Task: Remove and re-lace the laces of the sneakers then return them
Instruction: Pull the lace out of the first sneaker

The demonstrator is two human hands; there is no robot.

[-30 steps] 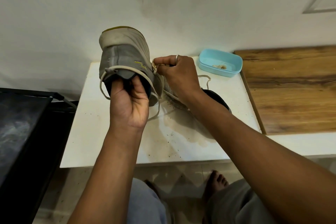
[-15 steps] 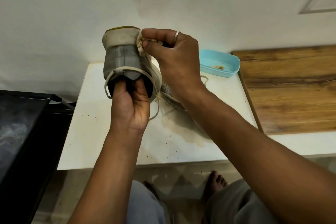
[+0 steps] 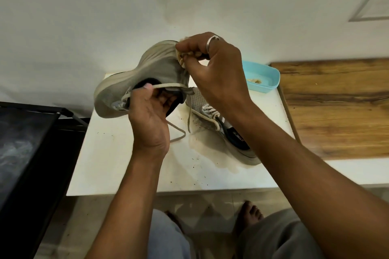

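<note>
A grey sneaker (image 3: 147, 69) is held above the white table (image 3: 117, 164), tipped on its side with the sole facing left. My left hand (image 3: 150, 115) grips it at the dark collar, fingers inside the opening, and a cream lace (image 3: 168, 86) runs across my fingertips. My right hand (image 3: 212, 69), wearing a ring, pinches bunched lace at the shoe's front. Loose lace ends hang down to the table. A second grey sneaker (image 3: 221, 128) lies on the table, laced, partly hidden under my right forearm.
A light blue tray (image 3: 263, 79) with a few crumbs sits at the table's back right. A wooden surface (image 3: 336, 107) adjoins on the right. A black stand (image 3: 31, 143) is at the left. A white wall is behind. My bare feet are below the table edge.
The held sneaker has rotated from heel-toward-me to lying on its side. My right hand stays pinching lace at its front. The second sneaker has come more into view.
</note>
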